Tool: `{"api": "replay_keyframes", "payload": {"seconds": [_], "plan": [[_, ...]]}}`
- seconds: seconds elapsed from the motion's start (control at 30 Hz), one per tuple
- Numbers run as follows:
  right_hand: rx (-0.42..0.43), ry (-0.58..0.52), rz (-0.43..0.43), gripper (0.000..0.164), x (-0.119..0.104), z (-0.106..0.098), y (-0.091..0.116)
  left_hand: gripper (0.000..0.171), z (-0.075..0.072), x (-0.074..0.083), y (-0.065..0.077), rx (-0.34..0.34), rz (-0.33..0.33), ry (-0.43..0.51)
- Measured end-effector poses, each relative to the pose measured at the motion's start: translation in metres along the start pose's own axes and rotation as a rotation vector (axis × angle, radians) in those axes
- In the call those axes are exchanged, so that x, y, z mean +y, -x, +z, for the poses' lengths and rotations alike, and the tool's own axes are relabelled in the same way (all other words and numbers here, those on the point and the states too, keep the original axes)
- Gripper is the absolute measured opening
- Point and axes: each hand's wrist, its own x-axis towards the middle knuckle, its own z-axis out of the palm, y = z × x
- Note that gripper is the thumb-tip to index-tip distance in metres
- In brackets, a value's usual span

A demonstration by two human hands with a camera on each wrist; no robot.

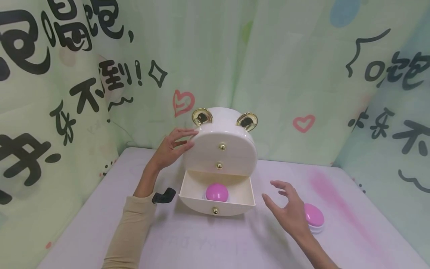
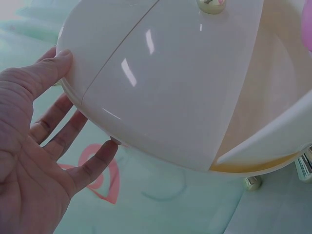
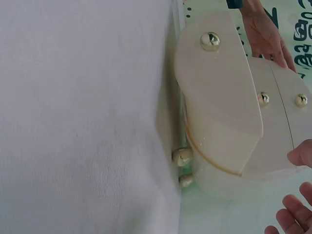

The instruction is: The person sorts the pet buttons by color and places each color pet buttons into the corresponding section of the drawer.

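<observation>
A white, round-topped storage box (image 1: 223, 153) with gold eye-like ornaments stands on the table, its bottom drawer (image 1: 198, 205) pulled out. Inside that drawer lies a round pink-topped object (image 1: 217, 192) with a pale base. My left hand (image 1: 169, 149) rests against the box's upper left side, fingers fairly straight; in the left wrist view its thumb (image 2: 62, 58) lies on the front edge and the other fingers spread along the side. Off to the right of the drawer, my right hand (image 1: 287, 209) hovers with spread fingers and holds nothing.
A second pink-topped round object (image 1: 314, 216) with a white base sits on the table beside my right hand, partly hidden by it. Pale green curtains (image 1: 275, 74) with black lettering and hearts enclose the light tabletop (image 1: 208, 246). Gold knobs (image 1: 215, 210) mark the drawers.
</observation>
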Motion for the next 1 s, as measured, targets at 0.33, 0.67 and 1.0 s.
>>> {"api": "replay_keyframes", "payload": {"seconds": [0.33, 0.67, 1.0], "plan": [[0.052, 0.033, 0.034, 0.045, 0.014, -0.013, -0.002, 0.038, 0.0, -0.001, 0.0, 0.0, 0.0, 0.01], [0.048, 0.091, 0.173, 0.044, 0.026, -0.027, 0.0, 0.038, 0.0, 0.0, 0.0, 0.005, 0.001, 0.016], [0.05, 0.135, 0.158, 0.045, 0.044, -0.041, 0.003, 0.039, 0.002, 0.001, 0.0, 0.011, -0.026, 0.022]]}}
